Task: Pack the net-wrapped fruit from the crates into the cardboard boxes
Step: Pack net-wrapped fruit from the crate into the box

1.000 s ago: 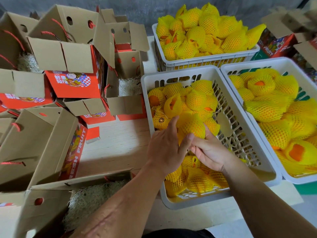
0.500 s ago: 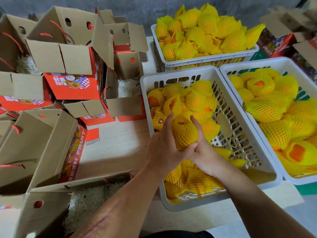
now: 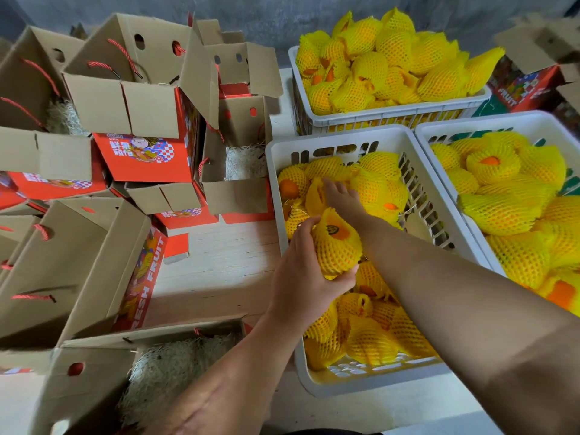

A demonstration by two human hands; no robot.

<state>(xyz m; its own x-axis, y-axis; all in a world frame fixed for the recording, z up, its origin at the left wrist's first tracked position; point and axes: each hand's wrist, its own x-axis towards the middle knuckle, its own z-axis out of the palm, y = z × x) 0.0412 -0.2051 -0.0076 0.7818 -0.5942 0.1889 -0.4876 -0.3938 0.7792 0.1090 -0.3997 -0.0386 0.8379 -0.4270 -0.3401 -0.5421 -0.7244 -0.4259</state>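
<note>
Packing stage, item held: one netted fruit is gripped in the left hand, fingers curled round its left side and thumb under its near end, just above the near-left part of the middle crate.

Right hand: extended farther into the same crate, fingers laid fairly straight on the heaped fruit; whether anything is pinched under them cannot be told.

Destination, judged: near box, open, lined with straw, low left of the held fruit. No fruit is seen in it yet.

Stock remaining: middle crate part-filled; far crate heaped above its rim; right crate well filled. Further open boxes are stacked far left, some with straw.

Risks, judged:
- Net slippage. The sleeve is loose and open at its far end, where bare orange skin shows; if only the net is squeezed, the fruit could slide out and be bruised.
- Rim strike. The crate wall lies between fruit and box; a low carry could knock the fruit on it.
- Flap obstruction. The near box's flaps stand around the opening and could be caught or folded inward.
- Pile disturbance. Fruit pressed by the right hand could be shifted or rolled.
- Stacked boxes far left lean on one another and could be toppled if nudged.
</note>
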